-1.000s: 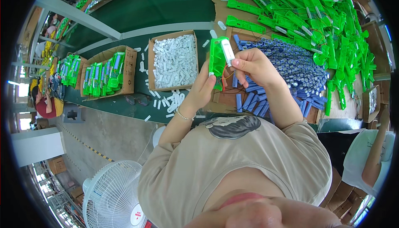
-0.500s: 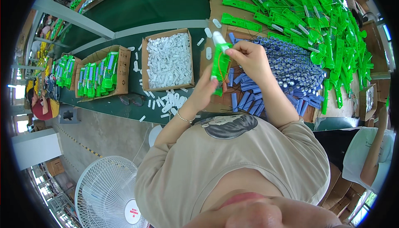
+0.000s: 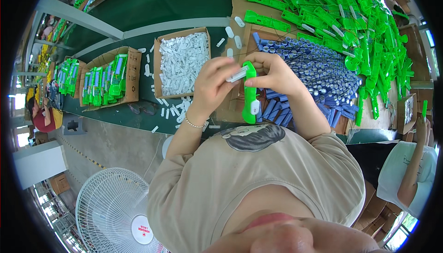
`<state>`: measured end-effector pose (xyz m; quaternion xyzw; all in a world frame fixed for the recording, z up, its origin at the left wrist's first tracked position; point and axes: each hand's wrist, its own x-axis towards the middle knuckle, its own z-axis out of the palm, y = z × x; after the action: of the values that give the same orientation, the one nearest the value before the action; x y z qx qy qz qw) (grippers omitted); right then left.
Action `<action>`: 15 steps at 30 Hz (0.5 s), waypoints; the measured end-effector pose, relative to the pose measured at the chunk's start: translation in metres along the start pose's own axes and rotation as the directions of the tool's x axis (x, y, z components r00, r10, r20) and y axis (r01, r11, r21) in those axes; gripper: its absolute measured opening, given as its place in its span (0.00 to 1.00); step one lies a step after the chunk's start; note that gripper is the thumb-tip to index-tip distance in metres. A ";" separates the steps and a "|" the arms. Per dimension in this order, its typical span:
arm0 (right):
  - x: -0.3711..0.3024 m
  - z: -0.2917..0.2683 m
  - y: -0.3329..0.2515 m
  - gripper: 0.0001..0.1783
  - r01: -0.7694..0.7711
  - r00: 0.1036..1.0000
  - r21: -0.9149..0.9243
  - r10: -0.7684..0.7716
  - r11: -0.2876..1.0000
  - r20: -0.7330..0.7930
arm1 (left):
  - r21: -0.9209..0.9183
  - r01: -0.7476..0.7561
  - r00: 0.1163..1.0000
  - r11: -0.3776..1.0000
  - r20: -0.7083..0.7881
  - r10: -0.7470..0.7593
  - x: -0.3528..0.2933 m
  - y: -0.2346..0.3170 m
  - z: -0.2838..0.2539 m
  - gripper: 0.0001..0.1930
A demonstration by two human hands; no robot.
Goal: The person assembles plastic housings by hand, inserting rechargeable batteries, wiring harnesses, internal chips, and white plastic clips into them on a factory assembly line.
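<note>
My right hand (image 3: 276, 75) pinches a long green plastic casing (image 3: 249, 97) near its upper end, and the casing stands upright in front of my chest. A white oval tab (image 3: 254, 107) sits at its lower end. In the fingers of my left hand (image 3: 213, 83) is a narrow white plastic piece (image 3: 237, 74), tilted against the casing's upper part. That hand is slightly blurred. Behind my right hand lies an open carton of blue cylinders (image 3: 277, 110) with wires. An open box (image 3: 210, 45) of small white plastic parts stands left of my left hand.
Green casings (image 3: 318, 8) with wires are heaped at the far right. Filled cartons of green pieces (image 3: 107, 80) stand at the left. Loose white parts (image 3: 175, 110) and glasses (image 3: 146, 109) lie on the green table. A white fan (image 3: 110, 211) stands below; another person (image 3: 408, 174) is at the right.
The green casing has turned over and now hangs lower, its white end piece pointing down. My left hand has left its lower end and moved up beside its top with a white piece.
</note>
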<state>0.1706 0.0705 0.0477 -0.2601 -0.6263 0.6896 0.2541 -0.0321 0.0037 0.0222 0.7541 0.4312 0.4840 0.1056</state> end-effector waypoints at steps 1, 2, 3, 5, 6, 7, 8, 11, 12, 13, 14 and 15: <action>0.000 0.000 0.000 0.26 -0.002 1.000 0.002 0.002 1.000 0.001 | 0.000 0.003 1.000 1.000 0.001 -0.003 0.001 0.000 -0.005 0.19; 0.000 -0.001 -0.001 0.26 -0.013 1.000 0.078 0.012 0.997 0.016 | 0.128 -0.127 0.992 0.984 -0.002 0.128 0.002 -0.001 -0.009 0.17; -0.001 -0.001 -0.001 0.26 -0.025 0.999 0.153 0.020 0.988 0.032 | 0.253 -0.250 0.967 0.935 0.012 0.256 0.002 -0.001 -0.011 0.16; -0.001 0.000 0.006 0.25 0.010 0.999 0.217 -0.017 0.976 0.029 | 0.352 -0.291 0.951 0.890 0.005 0.309 -0.001 0.008 -0.006 0.16; -0.001 0.000 0.011 0.25 0.046 0.998 0.280 -0.055 0.959 0.023 | 0.263 -0.265 0.962 0.928 0.009 0.272 -0.002 0.011 -0.002 0.16; -0.001 0.002 0.015 0.25 0.047 0.998 0.281 -0.055 0.959 0.020 | 0.171 -0.235 0.972 0.957 0.016 0.236 -0.001 0.012 0.000 0.17; -0.002 0.006 0.018 0.25 0.053 0.998 0.349 -0.061 0.936 0.013 | 0.142 -0.229 0.973 0.963 0.041 0.226 -0.004 0.005 0.000 0.23; -0.004 0.008 0.029 0.25 0.029 0.998 0.402 -0.047 0.915 0.033 | -0.468 0.281 0.959 0.838 0.095 -0.269 -0.013 0.008 0.018 0.34; -0.003 0.013 0.024 0.25 0.012 0.996 0.390 -0.046 0.921 0.079 | -0.824 0.501 0.821 0.265 0.355 -0.447 -0.011 0.024 0.019 0.43; -0.004 0.016 0.022 0.25 -0.005 0.991 0.377 -0.045 0.926 0.125 | -0.824 0.502 0.819 0.262 0.355 -0.451 -0.015 0.021 0.021 0.43; -0.003 0.015 0.024 0.24 -0.014 0.991 0.388 -0.038 0.922 0.126 | -0.806 0.592 0.730 0.018 0.527 -0.435 -0.016 0.017 0.020 0.44; -0.003 0.015 0.022 0.24 -0.014 0.991 0.389 -0.038 0.921 0.126 | -0.726 0.651 0.632 -0.222 0.681 -0.371 -0.016 0.016 0.020 0.45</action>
<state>0.1621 0.0562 0.0267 -0.1550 -0.4939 0.8141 0.2630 -0.0096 -0.0133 0.0112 0.2655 0.2469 0.4592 0.8110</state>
